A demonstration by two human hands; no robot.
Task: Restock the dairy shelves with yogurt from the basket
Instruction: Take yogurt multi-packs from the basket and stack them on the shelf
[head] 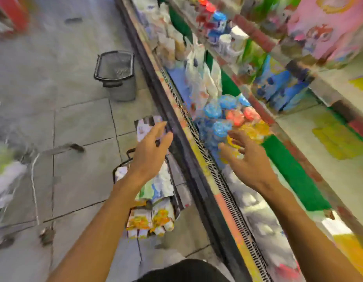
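While motion blur softens most detail, the largest element is the tiled floor [75, 123], which fills the left half of the view. Running diagonally from far centre to near right is the chilled dairy shelf [223, 186], its front edge lined with a ribbed rail; blue-, red- and yellow-topped cups [227, 117] crowd its lower tier, with cartons and tubs on the tiers above at right. On the floor just beside the shelf, at near centre, stands the basket [176, 202], packed with yogurt packs [150, 218] in white, green and orange-yellow wrappers; these are the stock to be moved. A second, grey basket [115, 74] stands farther off by the shelf and looks empty, though blur leaves that uncertain. Part of a wire trolley shows at the near left edge. The left hand [150, 151] hovers over the basket, fingers extended and loosely spread, holding nothing. The right hand [247, 157] hovers at the shelf front just beside the yellow-topped cups, fingers spread, also empty; contact with a cup cannot be confirmed. Judged from their look, the packs are light, thin-walled and easily dented, with foil lids that could puncture; gripping a pack across its rigid sides or beneath its base, rather than on the lids, seems safest.
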